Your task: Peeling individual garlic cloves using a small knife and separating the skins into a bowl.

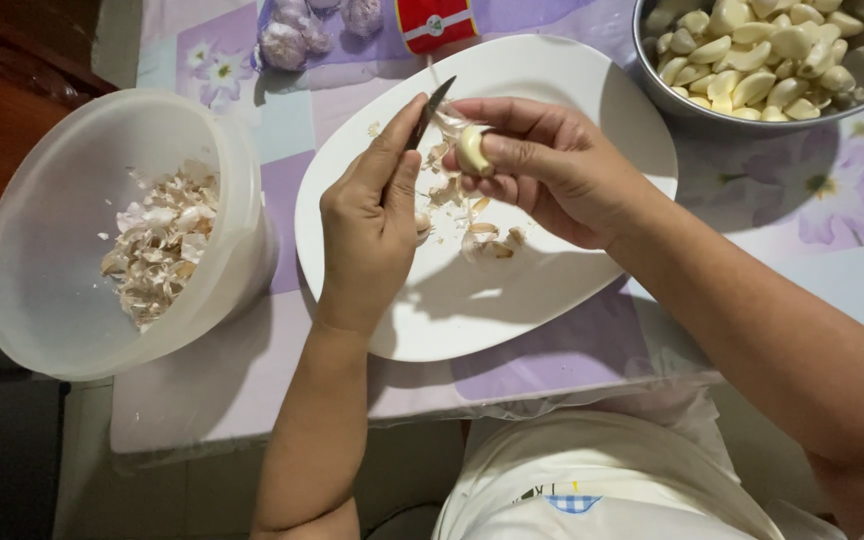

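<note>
Floral plastic cloth in lilac and pale blue covers the tabletop [252, 370], whose near edge runs just in front of the person's light apron [592, 480]; its left edge drops to a dark floor beside a brown wooden chair [2, 110].

At the middle of the tabletop lies a white oval plate [542, 290], its near rim close to the near edge. Above the plate's far half the left hand [370, 225] is closed around a small dark-bladed knife [430, 108], thumb raised along the blade, the tip pointing toward the far edge. The right hand [552, 165] pinches a garlic clove [472, 150] between thumb and fingers, just beside the blade; a strip of papery skin hangs from the clove at the knife. Both hands hover over the plate, nearly touching each other. Loose peel scraps [477, 235] lie on the plate beneath them, while the near half of the plate is bare.

Toward the left edge stands a round translucent plastic tub [42, 290] holding a heap of garlic skins [157, 245]; its rim hangs past the tabletop's left edge and sits just beside the plate's left rim, leaving only a narrow gap. At the far right corner a metal bowl [672, 100] is filled with peeled cloves [762, 60], close to the plate's far right rim. Along the far edge lie whole garlic bulbs in a net [297, 30] and a red packet [434, 22]. Open cloth shows to the right of the plate, under the right forearm.
</note>
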